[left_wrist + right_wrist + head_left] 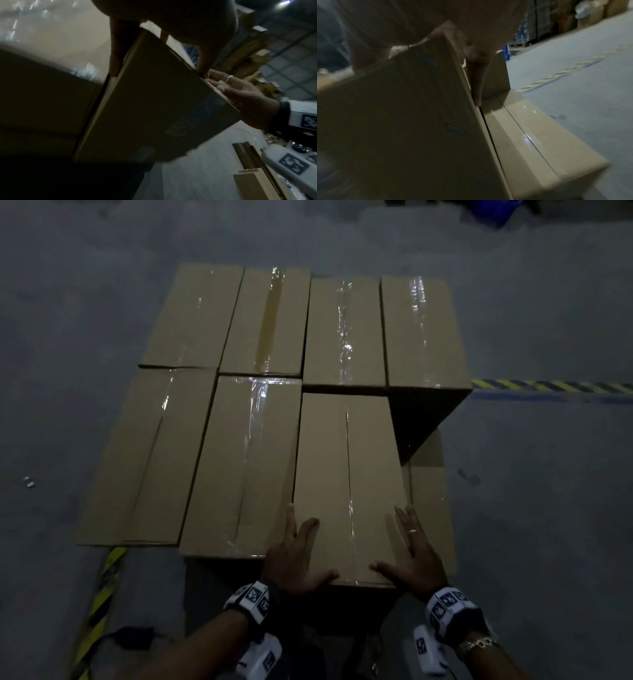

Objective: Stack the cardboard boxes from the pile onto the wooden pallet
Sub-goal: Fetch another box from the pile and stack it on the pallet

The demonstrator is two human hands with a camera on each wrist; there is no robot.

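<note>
Cardboard box, nearest the person, lies flat in the front row of the stack, third from the left, with both hands on its top. Left hand and right hand each have a spread grip, fingers straight and pressing the near end. Beside it sit two taped boxes; behind, a back row of four. Beyond lies grey floor with striped tape.
</note>
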